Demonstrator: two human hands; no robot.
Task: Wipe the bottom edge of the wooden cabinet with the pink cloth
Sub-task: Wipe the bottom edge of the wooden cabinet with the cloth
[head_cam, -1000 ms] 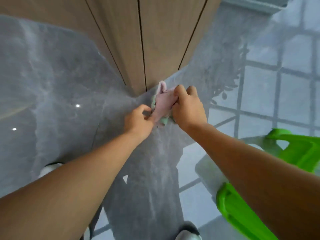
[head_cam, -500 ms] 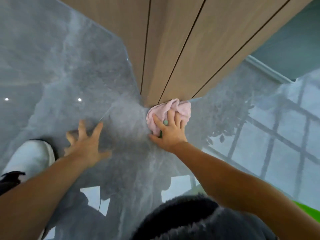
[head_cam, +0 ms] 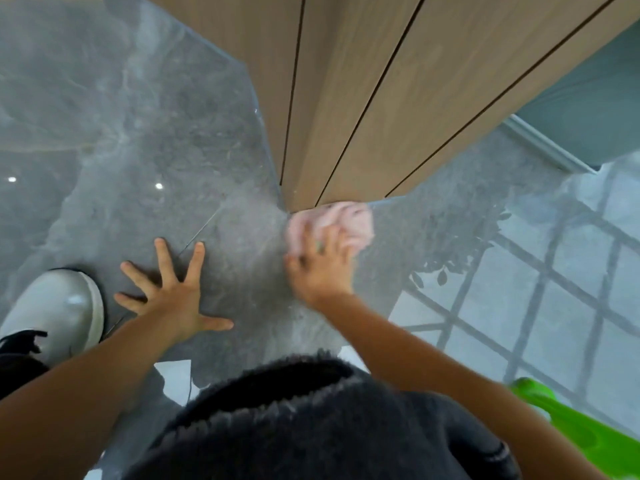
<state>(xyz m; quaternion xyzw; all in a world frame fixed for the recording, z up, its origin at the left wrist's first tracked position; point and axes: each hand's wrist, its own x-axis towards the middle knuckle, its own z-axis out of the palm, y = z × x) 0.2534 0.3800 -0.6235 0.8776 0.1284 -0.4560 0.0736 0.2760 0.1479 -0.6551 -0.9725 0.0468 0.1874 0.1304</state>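
The wooden cabinet [head_cam: 363, 98] rises from the glossy grey floor, its panels split by dark vertical seams. The crumpled pink cloth [head_cam: 341, 221] is pressed against the cabinet's bottom edge near its corner. My right hand [head_cam: 320, 263] lies on the cloth with fingers spread over it, and both are blurred by motion. My left hand [head_cam: 173, 289] rests flat on the floor to the left of the cloth, fingers splayed, holding nothing.
The polished grey floor [head_cam: 138, 150] reflects a window grid at the right. A white shoe [head_cam: 55, 306] sits at the left edge. A bright green plastic object [head_cam: 581, 431] is at the lower right. Dark clothing [head_cam: 311, 420] fills the bottom centre.
A second ago both hands held the cloth at the cabinet corner. My left hand has let go and now lies flat on the floor; my right hand rubs the cloth along the bottom edge.
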